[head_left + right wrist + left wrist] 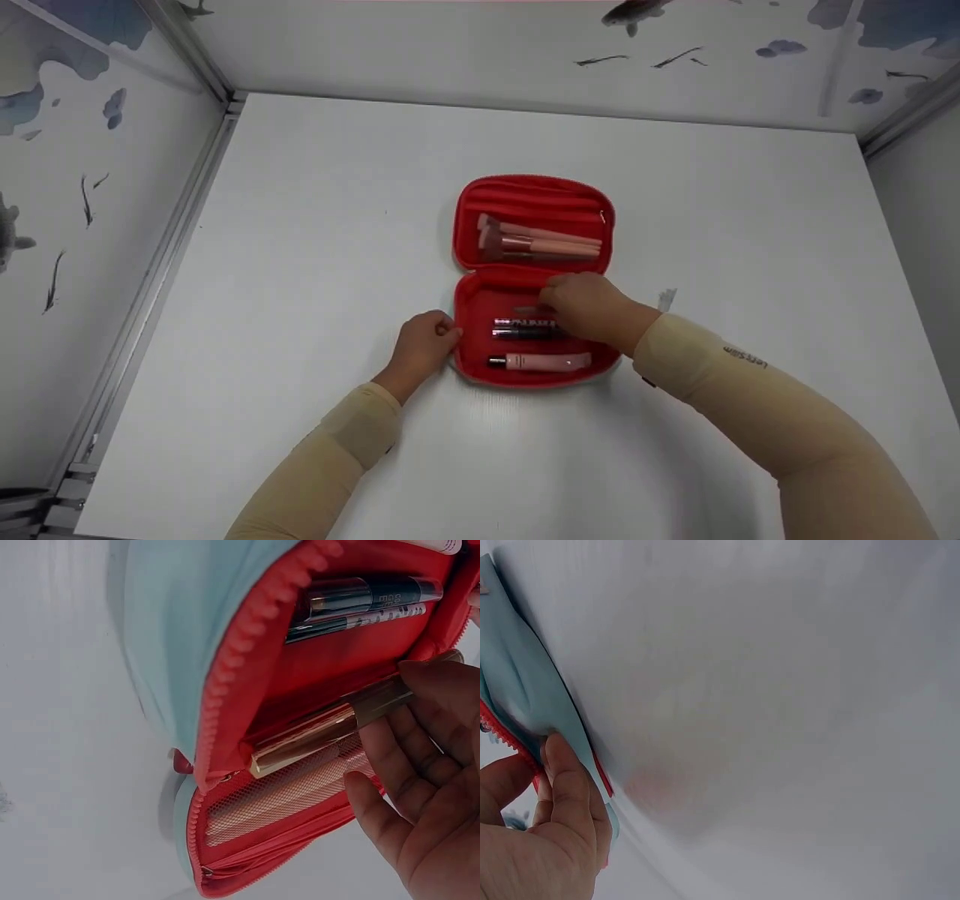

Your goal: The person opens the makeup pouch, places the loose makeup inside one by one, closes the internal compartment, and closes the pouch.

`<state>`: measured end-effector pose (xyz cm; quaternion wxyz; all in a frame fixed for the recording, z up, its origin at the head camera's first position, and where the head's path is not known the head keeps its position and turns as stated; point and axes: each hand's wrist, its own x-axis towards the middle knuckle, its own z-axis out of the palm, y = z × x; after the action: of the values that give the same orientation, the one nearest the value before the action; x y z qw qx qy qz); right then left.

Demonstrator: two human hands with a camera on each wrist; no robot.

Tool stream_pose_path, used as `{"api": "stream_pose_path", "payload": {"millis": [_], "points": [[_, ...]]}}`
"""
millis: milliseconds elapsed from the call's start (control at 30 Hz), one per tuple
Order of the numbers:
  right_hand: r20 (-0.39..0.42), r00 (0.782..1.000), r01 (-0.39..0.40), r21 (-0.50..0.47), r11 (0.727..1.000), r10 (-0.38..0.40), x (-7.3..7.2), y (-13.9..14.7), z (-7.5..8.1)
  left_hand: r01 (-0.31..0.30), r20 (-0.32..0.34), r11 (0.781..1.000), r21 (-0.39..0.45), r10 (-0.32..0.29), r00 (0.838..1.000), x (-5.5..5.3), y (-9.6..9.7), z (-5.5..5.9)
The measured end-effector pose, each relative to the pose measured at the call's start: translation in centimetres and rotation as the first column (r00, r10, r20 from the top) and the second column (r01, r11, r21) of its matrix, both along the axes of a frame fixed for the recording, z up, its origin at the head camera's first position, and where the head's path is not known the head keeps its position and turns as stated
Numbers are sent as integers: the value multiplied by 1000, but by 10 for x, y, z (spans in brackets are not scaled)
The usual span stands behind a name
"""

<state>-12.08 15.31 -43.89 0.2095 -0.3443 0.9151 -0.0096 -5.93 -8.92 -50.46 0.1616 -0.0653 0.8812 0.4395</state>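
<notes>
An open red-lined makeup case (pixel 478 300) lies on the table, its outside pale blue in the wrist views. My left hand (pixel 421 343) pinches the zipped edge at its left side, thumb and fingers around the rim. Inside the lower half, my right hand (pixel 592 304) holds a shiny gold cosmetic tube (pixel 307 741) between thumb and fingers, near the hinge side. Two slim dark-and-patterned tubes (pixel 523 332) lie beside it in the head view. Closer to the front wall is a pink squeeze tube (pixel 547 362) with a black cap. Pink makeup brushes (pixel 551 244) sit behind mesh in the lid.
The white table (pixel 315 225) extends around the case on all sides. Printed wall panels (pixel 450 52) stand along its back and left. A small grey-white mark or scrap (pixel 667 299) shows beside my right wrist.
</notes>
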Motion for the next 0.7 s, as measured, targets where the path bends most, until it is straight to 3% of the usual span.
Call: {"api": "stream_pose_path", "payload": {"millis": [700], "points": [[85,996,-5,83,997,-2,-9,-15,-15,-4,15,1000,-2,4,1000,-1,0,-2]]}}
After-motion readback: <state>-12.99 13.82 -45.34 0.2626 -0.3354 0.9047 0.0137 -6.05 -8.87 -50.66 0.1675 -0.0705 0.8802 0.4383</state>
